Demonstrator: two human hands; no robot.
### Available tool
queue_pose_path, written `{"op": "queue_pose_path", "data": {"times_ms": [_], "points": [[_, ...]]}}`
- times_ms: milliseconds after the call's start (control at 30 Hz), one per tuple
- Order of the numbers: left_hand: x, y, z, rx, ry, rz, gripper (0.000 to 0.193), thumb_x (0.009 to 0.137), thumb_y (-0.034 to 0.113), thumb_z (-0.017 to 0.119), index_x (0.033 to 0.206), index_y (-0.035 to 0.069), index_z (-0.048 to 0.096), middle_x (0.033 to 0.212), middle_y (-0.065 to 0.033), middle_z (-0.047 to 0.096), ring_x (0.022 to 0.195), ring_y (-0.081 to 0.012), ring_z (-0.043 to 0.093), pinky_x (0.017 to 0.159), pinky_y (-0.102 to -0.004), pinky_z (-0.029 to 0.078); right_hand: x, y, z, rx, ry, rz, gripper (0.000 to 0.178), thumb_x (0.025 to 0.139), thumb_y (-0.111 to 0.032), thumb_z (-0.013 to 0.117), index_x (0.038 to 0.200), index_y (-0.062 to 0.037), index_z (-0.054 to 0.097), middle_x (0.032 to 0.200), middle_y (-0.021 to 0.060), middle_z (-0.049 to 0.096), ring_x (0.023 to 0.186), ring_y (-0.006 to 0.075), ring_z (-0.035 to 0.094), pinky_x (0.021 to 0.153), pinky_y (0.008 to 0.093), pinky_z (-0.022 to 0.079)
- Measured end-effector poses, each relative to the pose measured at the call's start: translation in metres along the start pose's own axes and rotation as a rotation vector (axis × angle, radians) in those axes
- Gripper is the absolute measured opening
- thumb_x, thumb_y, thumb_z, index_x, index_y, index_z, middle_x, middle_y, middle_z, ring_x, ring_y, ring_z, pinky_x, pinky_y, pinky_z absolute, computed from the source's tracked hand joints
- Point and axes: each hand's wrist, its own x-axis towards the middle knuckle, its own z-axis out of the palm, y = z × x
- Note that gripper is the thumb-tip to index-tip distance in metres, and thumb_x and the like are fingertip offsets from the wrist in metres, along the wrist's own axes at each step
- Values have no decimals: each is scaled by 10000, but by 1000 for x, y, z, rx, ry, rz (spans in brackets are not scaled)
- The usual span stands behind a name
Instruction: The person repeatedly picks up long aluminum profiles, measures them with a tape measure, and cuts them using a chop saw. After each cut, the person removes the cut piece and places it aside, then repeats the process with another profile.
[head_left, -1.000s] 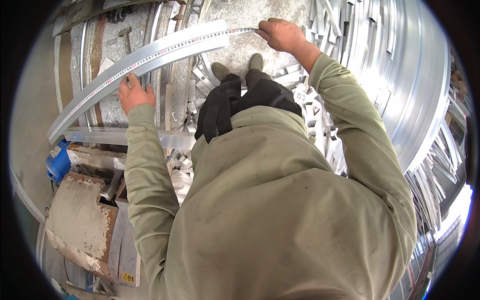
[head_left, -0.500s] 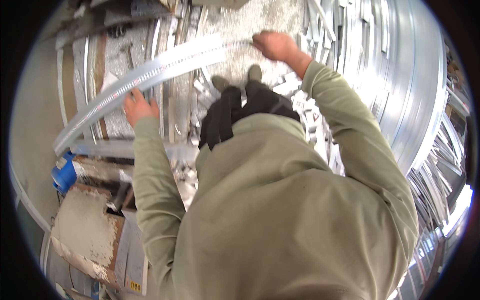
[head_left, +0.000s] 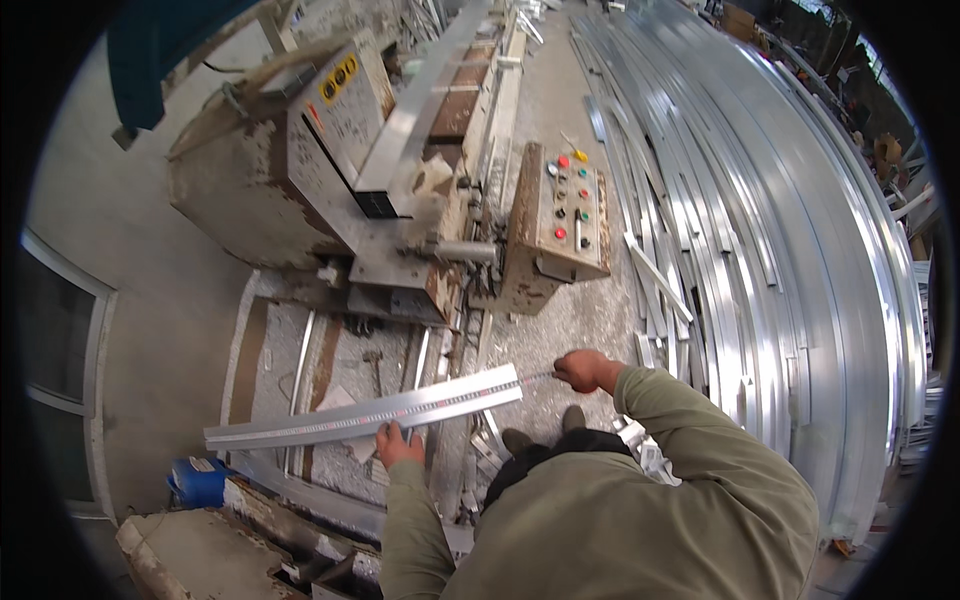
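Note:
A long silver aluminium profile [head_left: 300,412] lies crosswise in front of me, its right end near my feet. My left hand [head_left: 398,444] grips the near edge of it around the middle, fingertips on the metal. Along its top runs the extended blade of a tape measure [head_left: 430,403], reaching past the right end of the profile. My right hand [head_left: 586,371] is closed on the tape measure just beyond that end; the fingers hide whether the case is in it.
Ahead stands a worn cutting machine [head_left: 270,170] with a second long profile [head_left: 400,150] on it. Its control box [head_left: 560,215] carries coloured buttons. Long aluminium bars [head_left: 780,250] are stacked on the right. A blue container [head_left: 198,482] sits at the lower left.
My view has tilted up, bringing the machine, control box and bars into sight. Both hands keep their hold, and the tape still lies along the profile.

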Motion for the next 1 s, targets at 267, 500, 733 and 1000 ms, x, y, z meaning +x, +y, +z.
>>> {"op": "queue_pose_path", "data": {"times_ms": [267, 500, 733, 1000], "points": [[26, 11, -70, -2051, 285, -731, 865, 1033, 673, 670, 1606, 41, 527, 1421, -165, 678, 1276, -318, 680, 1158, -676, 432, -27, -61, -49, 705, -360, -166, 404, 1083, -451, 737, 1113, -51, 788, 912, 63, 734, 879, 163, 630, 840, 373, 545], [14, 45, -210, -1866, 356, -109, 822, 1091, 676, 573, 1681, 113, 466, 1644, -82, 536, 1519, -258, 502, 1206, -621, 391, -26, -105, -54, 664, -359, -191, 490, 1062, -502, 759, 1158, -22, 785, 1002, 93, 780, 942, 183, 671, 891, 388, 562], [24, 21, -211, -2003, 659, -310, 829, 1090, 661, 579, 1650, 57, 491, 1621, -128, 575, 1458, -252, 581, 1241, -606, 394, -53, -77, -50, 474, -290, -155, 616, 982, -623, 787, 1185, -42, 787, 1056, 189, 791, 982, 286, 732, 895, 442, 571], [-45, 127, -118, -1753, -16, -81, 708, 1097, 496, 655, 1623, 53, 487, 1482, -176, 656, 1329, -331, 657, 1076, -577, 557, -78, -52, -50, 651, -204, -75, 595, 990, -605, 799, 1197, -47, 789, 989, 133, 781, 913, 232, 704, 852, 419, 576]]}}
